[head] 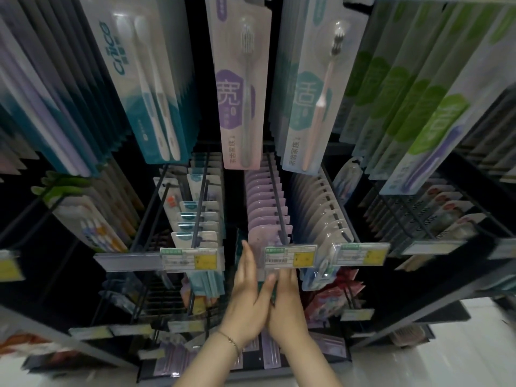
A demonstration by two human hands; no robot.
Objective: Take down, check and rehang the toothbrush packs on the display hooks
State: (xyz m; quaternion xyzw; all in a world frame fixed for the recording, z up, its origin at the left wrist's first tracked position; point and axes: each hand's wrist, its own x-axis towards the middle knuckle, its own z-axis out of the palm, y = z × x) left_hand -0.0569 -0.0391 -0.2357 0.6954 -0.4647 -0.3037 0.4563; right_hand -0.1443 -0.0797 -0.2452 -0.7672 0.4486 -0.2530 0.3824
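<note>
A row of purple toothbrush packs (pixel 266 210) hangs on a display hook (pixel 277 196) at the centre, behind a price label (pixel 290 256). Just below that label, my left hand (pixel 248 294) holds the front packs of the row, with its fingers straight up along their left side and its thumb across the front. Beside it, my right hand (pixel 289 300) lies with straight fingers against the right side of the same packs, and its fingertips are hidden under the label. The lower part of the packs is hidden behind both hands.
White packs (pixel 324 216) hang on the hook to the right and teal-topped packs (pixel 195 219) on the left, each with a price label. Above hang larger packs: purple (pixel 240 88), teal (pixel 312 96), green (pixel 424 113). More packs fill the rack below my wrists.
</note>
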